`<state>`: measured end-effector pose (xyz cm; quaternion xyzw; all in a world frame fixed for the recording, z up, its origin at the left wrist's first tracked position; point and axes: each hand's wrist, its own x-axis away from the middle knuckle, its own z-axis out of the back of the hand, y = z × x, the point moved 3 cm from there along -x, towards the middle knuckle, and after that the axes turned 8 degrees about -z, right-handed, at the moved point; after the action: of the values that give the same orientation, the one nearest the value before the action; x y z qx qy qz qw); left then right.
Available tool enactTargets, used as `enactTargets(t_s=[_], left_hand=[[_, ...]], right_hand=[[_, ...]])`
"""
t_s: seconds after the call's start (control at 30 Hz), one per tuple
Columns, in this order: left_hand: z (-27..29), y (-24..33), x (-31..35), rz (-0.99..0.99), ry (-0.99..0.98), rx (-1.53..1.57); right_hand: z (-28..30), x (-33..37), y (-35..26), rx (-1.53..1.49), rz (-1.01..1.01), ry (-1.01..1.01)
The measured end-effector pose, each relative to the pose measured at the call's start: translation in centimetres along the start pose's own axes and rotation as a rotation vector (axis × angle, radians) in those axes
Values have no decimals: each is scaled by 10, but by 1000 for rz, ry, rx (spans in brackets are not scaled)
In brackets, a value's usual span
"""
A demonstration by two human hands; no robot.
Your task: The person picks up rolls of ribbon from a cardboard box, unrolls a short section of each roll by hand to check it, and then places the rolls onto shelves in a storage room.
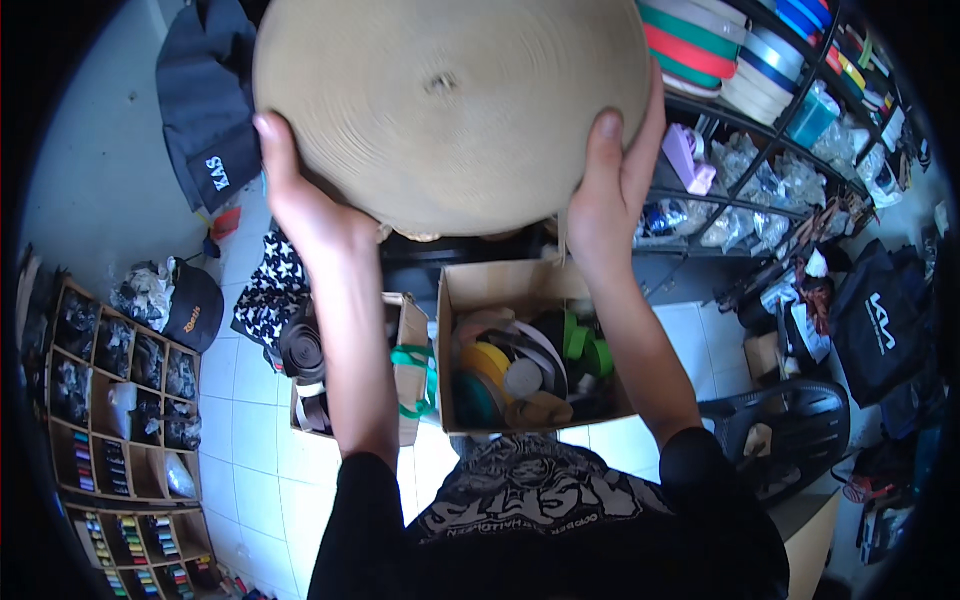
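"What does your head view give you?"

"From my seat, a large beige roll (450, 130) fills 12 o'clock, its flat, ringed face turned to me"

"And the grip?"

"Both hands have hold of it. My left hand (312, 212) is on the rim at the roll's 8 o'clock, my right hand (602, 205) at its 4 o'clock, thumbs on my side. The roll sits clasped between them; most fingers are hidden behind it, so how far they curl I cannot tell"

"Anything below?"

"Between my forearms, toward 5 o'clock from centre, an open cardboard box (510, 287) holds a jumble of rolls, a yellow one (486, 362) and a bright green one (597, 357) among them. Just beside it, toward 7, I see a smaller box (412, 335) with green ribbon (410, 386) over its side"

"Around the edges?"

"Striped stacks of coloured rolls (695, 50) on shelves at 1 o'clock, a black chair (825, 415) at 4, a compartmented rack (103, 400) at 8, and a dark bag (205, 110) at 11"
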<state>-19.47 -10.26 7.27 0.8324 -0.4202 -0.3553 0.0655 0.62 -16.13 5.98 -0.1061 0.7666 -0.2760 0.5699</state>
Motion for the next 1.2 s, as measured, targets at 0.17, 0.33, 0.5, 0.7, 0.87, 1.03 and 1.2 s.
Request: enactTargets(t_s=[0.17,0.33,0.5,0.7,0.87,1.03,1.2], left_hand=[[12,-22,20,129,82,124],[5,-23,37,95,153,210],[49,-10,26,176,-153,31],[44,18,20,139,-491,-435],[27,4,47,171,-631,-507],[32,-3,60,40,-565,-476],[50,-18,77,212,-498,-380]], right_hand=[[-22,24,6,-15,-44,141],[-24,-16,-7,76,4,81],[-2,-89,-57,140,-61,-359],[-19,-97,-39,504,37,-1129],[-28,-74,-26,574,-91,-1313],[-8,-78,-34,626,-91,-1267],[15,-96,-46,575,-60,-1117]])
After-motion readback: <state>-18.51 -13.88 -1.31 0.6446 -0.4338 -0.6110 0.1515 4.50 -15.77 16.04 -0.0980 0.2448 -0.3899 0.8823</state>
